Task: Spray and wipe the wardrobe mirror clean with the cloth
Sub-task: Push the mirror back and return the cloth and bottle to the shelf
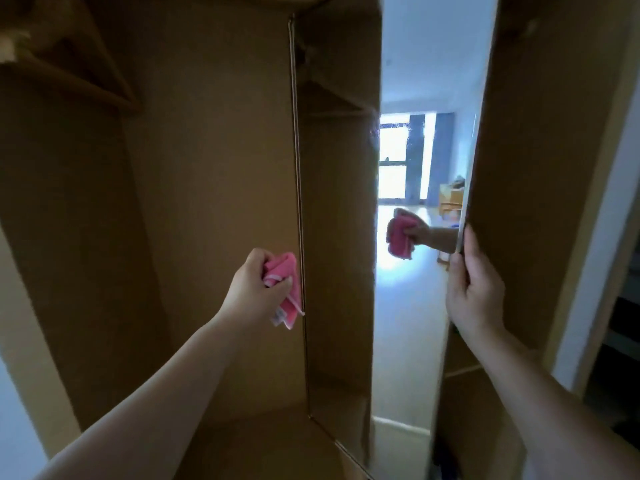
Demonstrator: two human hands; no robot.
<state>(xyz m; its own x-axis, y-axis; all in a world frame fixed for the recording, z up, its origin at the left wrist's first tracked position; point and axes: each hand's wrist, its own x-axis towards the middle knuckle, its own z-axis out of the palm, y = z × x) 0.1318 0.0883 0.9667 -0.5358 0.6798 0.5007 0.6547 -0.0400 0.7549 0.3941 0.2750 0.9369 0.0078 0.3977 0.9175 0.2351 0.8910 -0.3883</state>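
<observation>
Facing an open wardrobe (207, 150), with the mirror (339, 289) on the inner face of its swung-out door. Gripping a bunched pink cloth (287, 268) in the left hand (256, 289), fingers curled tight round it, a white tag (277, 318) and pale trim hanging below the fist. Cloth held up just beside the mirror's left edge, about halfway up, close against the thin metal frame (297, 168) there; impossible to tell whether touching the glass or just short of it. Clasping the mirror's right edge with the right hand (476, 292), fingers wrapped round the rim, at much the same height as the cloth. Reflected in the right part of the glass: the same pink cloth and the fist round it, a bright window (393, 157) flanked by dark curtains (440, 161), a pale floor (405, 306) with glare on it. Reflected in the left part: the brown inside of the wardrobe. Up towards the wardrobe's top left corner, a wooden shelf (86, 84). Beyond the door at the far right, a white strip of wall and something dim, too dark to make out.
</observation>
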